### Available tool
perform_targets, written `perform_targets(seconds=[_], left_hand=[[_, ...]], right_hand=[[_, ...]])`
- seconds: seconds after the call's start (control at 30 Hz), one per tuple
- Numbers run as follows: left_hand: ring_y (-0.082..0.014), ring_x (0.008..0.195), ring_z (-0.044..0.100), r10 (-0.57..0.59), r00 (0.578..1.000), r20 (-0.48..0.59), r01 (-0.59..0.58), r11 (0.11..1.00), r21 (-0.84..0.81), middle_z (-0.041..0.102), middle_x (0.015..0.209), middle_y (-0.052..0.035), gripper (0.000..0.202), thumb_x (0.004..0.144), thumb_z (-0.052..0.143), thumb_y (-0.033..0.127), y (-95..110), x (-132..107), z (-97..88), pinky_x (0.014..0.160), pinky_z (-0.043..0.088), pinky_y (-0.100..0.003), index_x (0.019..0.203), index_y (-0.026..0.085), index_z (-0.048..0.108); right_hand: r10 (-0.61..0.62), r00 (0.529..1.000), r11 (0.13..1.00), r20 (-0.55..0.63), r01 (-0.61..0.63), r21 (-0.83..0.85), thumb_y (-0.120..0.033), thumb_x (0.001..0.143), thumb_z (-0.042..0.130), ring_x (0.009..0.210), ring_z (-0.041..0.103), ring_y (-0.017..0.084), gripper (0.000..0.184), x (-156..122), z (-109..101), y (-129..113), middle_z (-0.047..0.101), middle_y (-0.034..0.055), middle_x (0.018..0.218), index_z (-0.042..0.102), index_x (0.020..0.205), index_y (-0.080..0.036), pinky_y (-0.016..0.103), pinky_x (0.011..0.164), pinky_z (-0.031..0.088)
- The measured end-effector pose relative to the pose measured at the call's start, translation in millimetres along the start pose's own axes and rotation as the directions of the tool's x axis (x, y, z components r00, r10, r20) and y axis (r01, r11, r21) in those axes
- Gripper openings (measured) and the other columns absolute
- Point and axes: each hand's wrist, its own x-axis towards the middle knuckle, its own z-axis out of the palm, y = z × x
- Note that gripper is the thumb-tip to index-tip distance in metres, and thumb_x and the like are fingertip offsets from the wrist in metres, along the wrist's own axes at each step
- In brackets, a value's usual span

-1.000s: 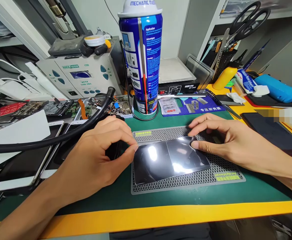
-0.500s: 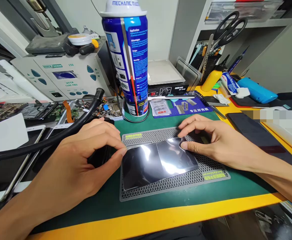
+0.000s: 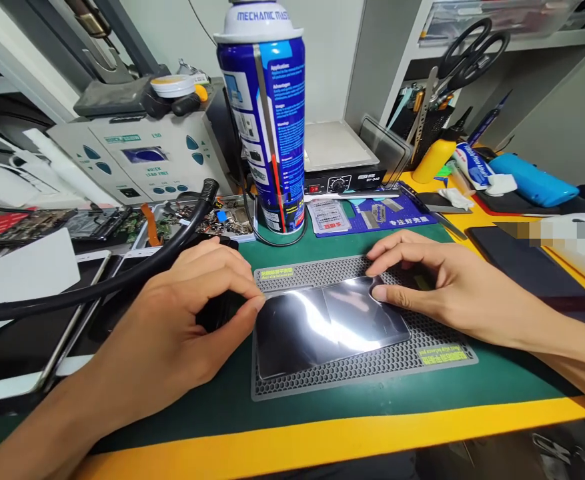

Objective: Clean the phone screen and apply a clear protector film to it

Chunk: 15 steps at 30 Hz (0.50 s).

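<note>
A glossy black phone (image 3: 329,323) lies flat on a grey honeycomb mat (image 3: 362,370) on the green bench mat. My left hand (image 3: 182,333) is curled at the phone's left end, thumb and fingers pinched together at that edge. My right hand (image 3: 442,287) rests at the phone's right end, thumb against the corner and fingers arched over the mat. I cannot make out anything small between the fingers of either hand.
A tall blue spray can (image 3: 269,120) stands just behind the mat. A thick black hose (image 3: 122,277) runs in from the left past a grey rework station (image 3: 142,157). A hot plate (image 3: 337,157), scissors (image 3: 465,50), a yellow bottle (image 3: 435,160) and phone parts crowd the back and sides.
Both hands have stayed at the two ends of the phone. The view has shifted slightly; nothing was picked up or let go.
</note>
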Motion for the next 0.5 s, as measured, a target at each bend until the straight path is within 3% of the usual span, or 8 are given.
perform_targets(seconds=[0.27,0.5], left_hand=[[-0.0149,0.095,0.059,-0.013,0.999,0.03,0.013,1.0,-0.024,0.066,0.092,0.0028,0.015,0.101,0.059,0.017,-2.2,-2.4,4.0,0.1,0.043,-0.037,0.088,0.024,0.063],[-0.0147,0.097,0.057,-0.042,0.996,0.073,0.046,0.998,-0.05,0.065,0.095,0.0022,0.014,0.101,0.057,0.016,-1.8,-4.9,1.6,0.098,0.043,-0.035,0.091,0.023,0.063]], right_hand=[[-0.021,0.999,0.998,-0.036,0.019,-0.058,-0.067,0.082,0.081,0.105,0.07,0.03,0.036,1.7,0.9,2.9,0.073,0.0036,0.118,0.081,0.093,-0.033,0.044,0.09,0.052],[-0.012,0.999,0.993,-0.045,0.007,-0.122,-0.068,0.086,0.076,0.107,0.07,0.031,0.033,1.2,2.3,6.6,0.073,0.0015,0.121,0.079,0.095,-0.036,0.043,0.082,0.054]])
